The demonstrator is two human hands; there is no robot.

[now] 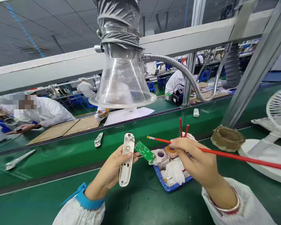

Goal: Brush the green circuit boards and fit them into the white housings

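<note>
My left hand (117, 161) is closed around a long white plastic housing (126, 162), held nearly upright with its hollow inside facing me. A green circuit board (145, 152) sticks out to the right of the housing, joined near the top by thin wires. Between the fingers of my right hand (199, 156) is a thin red-handled brush (239, 155), its pale tip pointing left above the board and apart from it. Below that hand a blue tray (165, 184) holds white cloth, round containers and more red sticks.
A clear fume hood (126, 81) hangs ahead with a metal hose (192, 73). White parts (98, 140) lie on the green belt. At right are a tape roll (227, 137) and a white fan (279, 109). A co-worker (49, 109) sits across the belt.
</note>
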